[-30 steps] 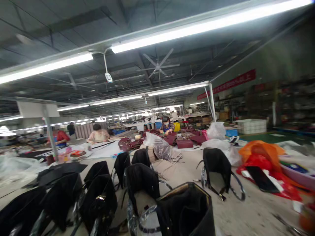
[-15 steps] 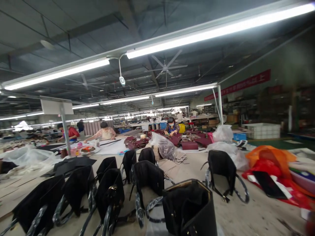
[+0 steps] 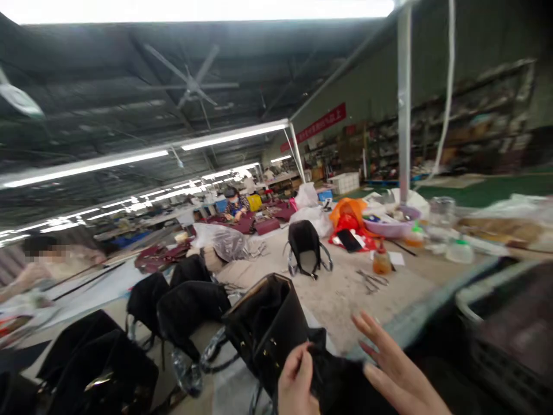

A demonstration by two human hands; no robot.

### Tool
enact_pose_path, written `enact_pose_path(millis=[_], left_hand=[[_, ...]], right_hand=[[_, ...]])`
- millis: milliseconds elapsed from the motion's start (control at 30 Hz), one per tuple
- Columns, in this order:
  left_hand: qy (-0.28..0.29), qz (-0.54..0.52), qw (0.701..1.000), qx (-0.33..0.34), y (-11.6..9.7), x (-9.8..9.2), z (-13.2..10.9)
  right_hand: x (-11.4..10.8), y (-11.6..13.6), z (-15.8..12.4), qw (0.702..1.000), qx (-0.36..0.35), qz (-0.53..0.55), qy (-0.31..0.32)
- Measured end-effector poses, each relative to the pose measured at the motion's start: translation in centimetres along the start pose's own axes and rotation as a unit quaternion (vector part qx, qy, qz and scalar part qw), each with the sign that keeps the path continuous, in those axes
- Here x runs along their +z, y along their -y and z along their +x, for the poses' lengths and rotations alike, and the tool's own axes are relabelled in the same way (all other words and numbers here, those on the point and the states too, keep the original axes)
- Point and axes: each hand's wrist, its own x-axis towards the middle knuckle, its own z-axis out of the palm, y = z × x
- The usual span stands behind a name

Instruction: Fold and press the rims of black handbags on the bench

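One grip [image 3: 298, 379], the left, pinches black fabric [image 3: 339, 383] while the right grip [image 3: 395, 366] splays wide.

The bare left hand [image 3: 298, 380] rises from the bottom edge with its fingers curled in, thumb and forefinger meeting at the tips in a pinching grip. To its right, well apart, the bare right hand [image 3: 395, 369] slants up and leftward, fingers extended and spread, its grip loose. Both forearms lie outside the view.
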Motion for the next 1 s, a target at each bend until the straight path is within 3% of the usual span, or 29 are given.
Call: enact_pose_path(millis=[67,133,267,400,533,633,733,867,933,1000], left_hand=[[0.019,-0.052,0.997,-0.046,1.6,1.3,-0.5],[0.038,-0.075,0.993,-0.081,2.6,1.9,-1.0],[0.014,-0.043,0.994,-0.096,3.2,1.2,-1.3],[-0.016,-0.087,0.990,-0.111,2.9,-0.1,-0.6],[-0.051,-0.142,0.983,-0.109,1.9,-0.4,0.2],[-0.019,-0.136,0.986,-0.098,1.9,0.0,0.4],[0.009,-0.077,0.994,-0.080,2.7,0.6,0.3],[0.018,0.031,0.999,-0.002,3.0,1.4,0.0],[0.017,0.130,0.990,0.059,2.4,1.7,-0.1],[0.040,0.213,0.974,0.059,1.6,2.0,-0.2]], right_hand=[[1.1,-0.6,0.4,0.997,-0.036,-0.062,-0.016],[2.4,-1.4,0.6,0.992,-0.027,-0.121,-0.022],[4.0,-2.3,0.1,0.994,-0.005,-0.113,0.014],[3.1,-2.8,0.4,0.994,-0.031,-0.039,0.094],[0.7,-3.0,1.7,0.991,0.012,0.120,0.059],[-0.3,-2.1,1.8,0.959,0.084,0.262,0.060],[-0.3,-1.0,1.3,0.939,0.137,0.306,0.073],[0.3,-1.0,1.0,0.962,0.149,0.222,0.052],[0.7,-1.9,0.8,0.983,0.136,0.108,0.058],[0.8,-3.1,0.7,0.993,0.094,-0.024,0.061]])
